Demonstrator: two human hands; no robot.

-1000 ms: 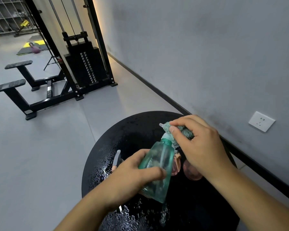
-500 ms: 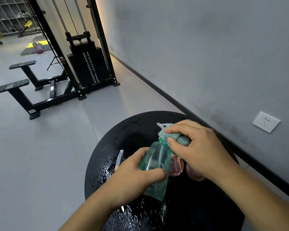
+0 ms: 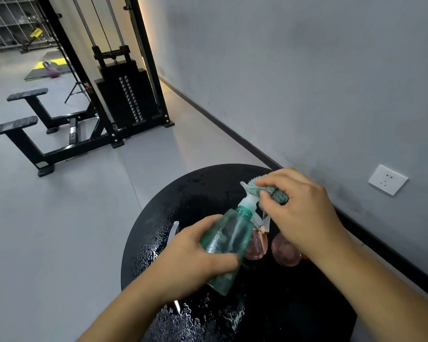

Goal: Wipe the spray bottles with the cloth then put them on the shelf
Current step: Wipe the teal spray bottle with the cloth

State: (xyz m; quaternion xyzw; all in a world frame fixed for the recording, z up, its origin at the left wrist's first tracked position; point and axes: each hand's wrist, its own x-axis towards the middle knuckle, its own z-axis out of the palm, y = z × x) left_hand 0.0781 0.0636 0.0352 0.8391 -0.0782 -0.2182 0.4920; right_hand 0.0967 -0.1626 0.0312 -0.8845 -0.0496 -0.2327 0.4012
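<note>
My left hand [image 3: 195, 257] grips a translucent green spray bottle [image 3: 226, 245], tilted with its white spray head pointing up and away from me above a round black table [image 3: 158, 218]. My right hand [image 3: 302, 213] presses a bunched teal cloth [image 3: 269, 191] onto the spray head; the nozzle tip pokes out at the cloth's left. Two pink spray bottles [image 3: 284, 250] lie on the table under my hands, mostly hidden. Another bottle's white trigger [image 3: 173, 230] shows left of my left hand.
The table top is wet, with water drops [image 3: 183, 317] near its front edge. A grey wall with a white socket [image 3: 387, 180] runs along the right. A black cable weight machine [image 3: 124, 95] and its benches stand on the grey floor at the back left.
My right hand has kept rubbing the cloth over the spray head, shifting slightly up so more of the white neck shows. The green bottle stays in my left hand.
</note>
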